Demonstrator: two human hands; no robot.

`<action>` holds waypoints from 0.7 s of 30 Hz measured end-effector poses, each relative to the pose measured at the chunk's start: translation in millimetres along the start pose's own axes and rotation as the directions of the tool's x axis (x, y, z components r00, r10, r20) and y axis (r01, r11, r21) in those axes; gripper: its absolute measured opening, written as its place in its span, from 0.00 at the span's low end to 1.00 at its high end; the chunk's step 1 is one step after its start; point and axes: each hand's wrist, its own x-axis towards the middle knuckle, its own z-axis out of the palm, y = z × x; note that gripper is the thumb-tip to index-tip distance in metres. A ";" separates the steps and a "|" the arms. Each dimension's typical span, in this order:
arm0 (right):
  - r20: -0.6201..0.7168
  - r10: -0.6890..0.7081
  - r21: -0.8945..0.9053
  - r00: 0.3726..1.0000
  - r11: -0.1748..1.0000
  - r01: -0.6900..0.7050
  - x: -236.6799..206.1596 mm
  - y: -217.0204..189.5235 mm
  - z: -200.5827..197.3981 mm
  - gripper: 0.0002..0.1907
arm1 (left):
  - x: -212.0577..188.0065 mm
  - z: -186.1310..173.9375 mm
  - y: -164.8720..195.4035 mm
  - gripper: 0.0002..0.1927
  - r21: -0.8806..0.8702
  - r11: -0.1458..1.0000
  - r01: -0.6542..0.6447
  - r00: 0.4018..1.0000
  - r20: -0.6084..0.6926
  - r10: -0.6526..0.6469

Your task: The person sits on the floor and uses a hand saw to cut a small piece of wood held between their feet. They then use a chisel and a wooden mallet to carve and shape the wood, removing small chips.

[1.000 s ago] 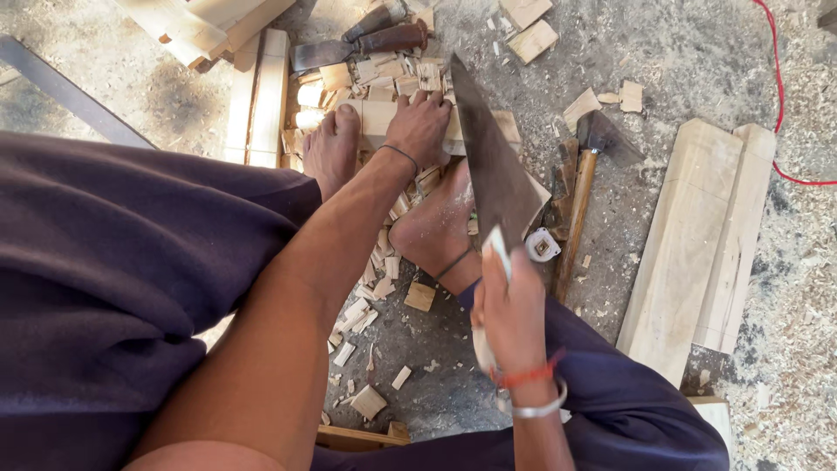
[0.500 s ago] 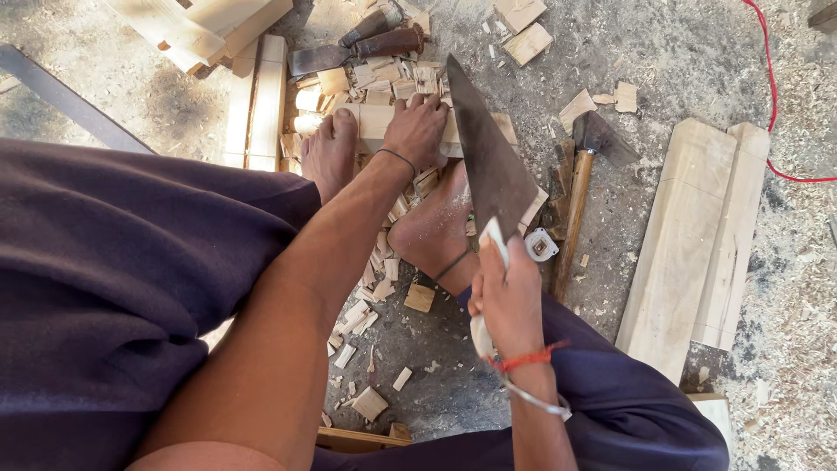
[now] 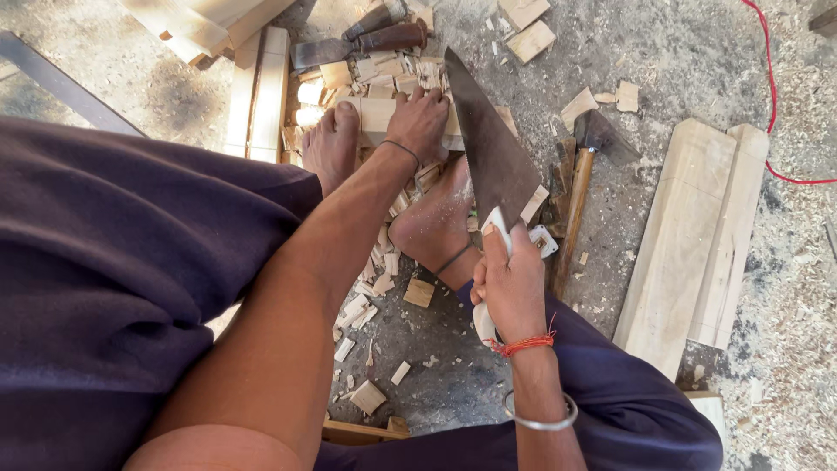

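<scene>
Gripping the white handle of a handsaw, the right hand is closing its fingers fully around it, blade pointing away toward the far side. Left hand is pressing flat, fingers spread, on a pale wooden block lying crosswise at the far centre; the blade's edge is meeting that block just right of the fingers. Two bare feet are bracing: one left of the block, one near the blade. Offcuts are lying scattered between the feet. A hatchet is resting right of the saw, planks further right, a red cord at far right.
</scene>
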 end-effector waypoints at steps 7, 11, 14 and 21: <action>0.109 0.272 0.398 0.956 0.869 -0.292 -89.2 129.7 -74.1 0.19 | 8.7 26.4 -4.6 0.37 0.022 0.999 -0.026 0.993 -0.118 0.028; -0.127 0.126 -0.099 0.984 0.985 -0.139 -62.1 66.6 -47.4 0.13 | 7.3 22.7 -2.4 0.36 0.031 0.999 -0.044 0.995 -0.086 0.046; -0.022 0.009 -0.043 1.000 0.999 -0.010 0.0 -5.8 -0.9 0.15 | 2.6 7.6 -1.1 0.34 0.027 1.000 -0.007 0.999 -0.052 0.008; -0.037 0.526 0.406 0.850 0.785 -0.468 -79.7 103.3 -66.3 0.17 | 0.6 5.1 -1.2 0.33 -0.001 1.000 -0.031 0.998 -0.062 0.031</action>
